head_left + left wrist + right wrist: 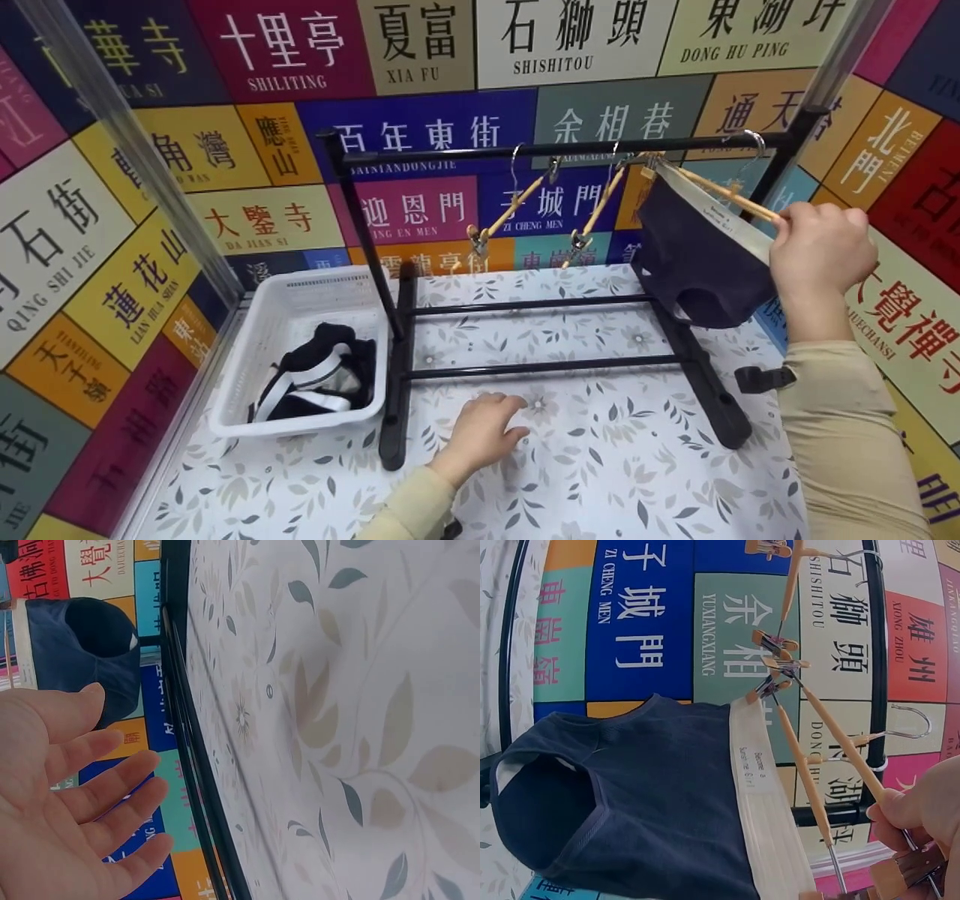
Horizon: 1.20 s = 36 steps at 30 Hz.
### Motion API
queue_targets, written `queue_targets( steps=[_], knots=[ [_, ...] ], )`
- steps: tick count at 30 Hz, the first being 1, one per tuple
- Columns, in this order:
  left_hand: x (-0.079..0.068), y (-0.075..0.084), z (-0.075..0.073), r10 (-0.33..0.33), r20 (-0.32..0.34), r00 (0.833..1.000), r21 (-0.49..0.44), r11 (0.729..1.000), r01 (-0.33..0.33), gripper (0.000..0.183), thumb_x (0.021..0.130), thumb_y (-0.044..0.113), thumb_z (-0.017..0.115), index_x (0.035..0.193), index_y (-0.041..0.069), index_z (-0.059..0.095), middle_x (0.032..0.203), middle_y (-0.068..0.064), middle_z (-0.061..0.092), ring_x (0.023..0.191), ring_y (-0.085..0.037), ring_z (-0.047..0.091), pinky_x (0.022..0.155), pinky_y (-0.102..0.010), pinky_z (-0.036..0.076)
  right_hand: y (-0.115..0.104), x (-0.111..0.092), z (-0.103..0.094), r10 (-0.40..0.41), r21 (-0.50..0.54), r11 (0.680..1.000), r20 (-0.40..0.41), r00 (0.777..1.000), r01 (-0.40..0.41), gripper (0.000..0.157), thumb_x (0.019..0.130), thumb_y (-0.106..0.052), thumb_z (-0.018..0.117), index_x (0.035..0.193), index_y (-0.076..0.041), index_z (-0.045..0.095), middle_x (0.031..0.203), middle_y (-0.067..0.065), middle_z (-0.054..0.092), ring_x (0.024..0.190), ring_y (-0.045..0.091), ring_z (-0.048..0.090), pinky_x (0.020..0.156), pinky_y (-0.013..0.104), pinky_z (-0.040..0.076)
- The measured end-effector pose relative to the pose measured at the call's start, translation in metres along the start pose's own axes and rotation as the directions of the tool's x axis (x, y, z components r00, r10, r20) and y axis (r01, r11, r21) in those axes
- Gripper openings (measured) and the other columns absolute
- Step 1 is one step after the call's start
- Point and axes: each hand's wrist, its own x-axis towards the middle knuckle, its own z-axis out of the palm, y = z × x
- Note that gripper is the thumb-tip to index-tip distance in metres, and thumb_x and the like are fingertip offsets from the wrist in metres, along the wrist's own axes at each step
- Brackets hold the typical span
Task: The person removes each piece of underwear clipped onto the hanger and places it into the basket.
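My right hand (821, 251) grips the end of a wooden clip hanger (844, 731), its hook up by the black rail. Beside that hanger, in the right wrist view, is a second wooden hanger (802, 754). Dark navy underpants (697, 255) with a pale printed waistband hang there, one waistband corner caught in a clip (771, 684). My left hand (484, 431) is held in front of the rack with nothing in it. Its fingers are spread and slightly bent in the left wrist view.
The black garment rack (525, 154) stands on a leaf-patterned surface (600, 465). Two more clip hangers (517, 202) dangle from its rail. To the left, a white plastic basket (225, 420) holds black garments (322, 349) with white bands. Colourful sign panels (420, 135) cover the walls behind.
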Motion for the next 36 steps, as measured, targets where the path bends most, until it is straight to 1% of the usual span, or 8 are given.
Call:
queue_targets(
  steps=[6,10,14,19,25,30,33,36],
  knots=[
    [0.003,0.005,0.003,0.026,-0.017,1.000,0.007,1.000,-0.025,0.035,0.087,0.030,0.074,0.118,0.017,0.067,0.104,-0.002,0.069,0.095,-0.022,0.064,0.081,-0.040,0.051,-0.011,0.008,0.003,-0.021,0.004,1.000,0.006,1.000,0.021,0.025,0.101,-0.016,0.052,0.115,-0.001,0.066,0.110,0.026,0.061,0.103,0.048,0.047,0.074,0.066,0.042],
    [0.006,0.008,0.006,0.034,-0.034,0.999,0.015,0.999,-0.034,0.034,0.087,0.030,0.074,0.117,0.016,0.067,0.103,-0.002,0.069,0.093,-0.023,0.064,0.081,-0.040,0.051,-0.016,0.010,0.007,-0.049,0.007,0.999,0.008,0.999,0.049,0.024,0.101,-0.017,0.054,0.113,-0.001,0.066,0.108,0.026,0.062,0.099,0.048,0.048,0.073,0.065,0.042],
    [0.009,0.009,0.009,0.038,-0.048,0.998,0.013,0.999,-0.038,0.033,0.088,0.029,0.074,0.117,0.015,0.067,0.103,-0.002,0.069,0.093,-0.023,0.065,0.083,-0.039,0.050,-0.020,0.008,0.013,-0.069,0.019,0.997,0.029,0.997,0.068,0.024,0.101,-0.021,0.056,0.112,-0.002,0.066,0.106,0.026,0.063,0.096,0.048,0.049,0.069,0.066,0.042],
    [0.011,0.012,0.012,0.048,-0.056,0.997,0.010,0.999,-0.048,0.032,0.088,0.028,0.074,0.117,0.015,0.068,0.104,-0.002,0.070,0.094,-0.022,0.066,0.087,-0.038,0.050,-0.023,0.005,0.018,-0.080,0.018,0.997,0.102,0.991,0.079,0.023,0.100,-0.021,0.056,0.111,-0.004,0.066,0.104,0.025,0.063,0.096,0.047,0.050,0.065,0.066,0.042],
    [0.015,0.015,0.011,0.040,-0.065,0.997,-0.017,0.999,-0.041,0.031,0.089,0.030,0.073,0.115,0.016,0.067,0.101,0.000,0.069,0.093,-0.021,0.065,0.085,-0.038,0.049,-0.026,0.001,0.018,-0.098,0.075,0.993,0.161,0.982,0.087,0.024,0.100,-0.021,0.055,0.114,-0.006,0.067,0.107,0.025,0.063,0.098,0.049,0.053,0.064,0.062,0.041],
    [0.021,0.021,0.008,0.032,-0.052,0.998,-0.030,0.999,-0.034,0.033,0.089,0.030,0.073,0.116,0.014,0.067,0.102,-0.002,0.069,0.094,-0.022,0.065,0.082,-0.040,0.050,-0.025,-0.001,0.016,-0.119,0.092,0.990,0.171,0.978,0.105,0.026,0.101,-0.024,0.055,0.115,-0.006,0.067,0.106,0.024,0.064,0.096,0.048,0.056,0.064,0.059,0.041],
    [0.024,0.024,0.005,0.026,-0.032,0.999,-0.035,0.999,-0.027,0.034,0.089,0.030,0.073,0.118,0.015,0.066,0.106,-0.002,0.069,0.097,-0.022,0.065,0.085,-0.041,0.050,-0.023,-0.003,0.016,-0.127,0.114,0.987,0.163,0.978,0.109,0.026,0.101,-0.024,0.055,0.117,-0.007,0.067,0.105,0.023,0.064,0.095,0.047,0.056,0.064,0.058,0.041],
    [0.028,0.026,0.002,0.033,-0.031,0.999,-0.030,0.999,-0.034,0.035,0.089,0.031,0.072,0.119,0.015,0.066,0.106,-0.002,0.069,0.098,-0.023,0.064,0.086,-0.041,0.050,-0.020,-0.006,0.015,-0.140,0.144,0.982,0.138,0.981,0.120,0.027,0.101,-0.024,0.055,0.118,-0.007,0.067,0.105,0.023,0.063,0.095,0.046,0.056,0.064,0.058,0.041]
  ],
)
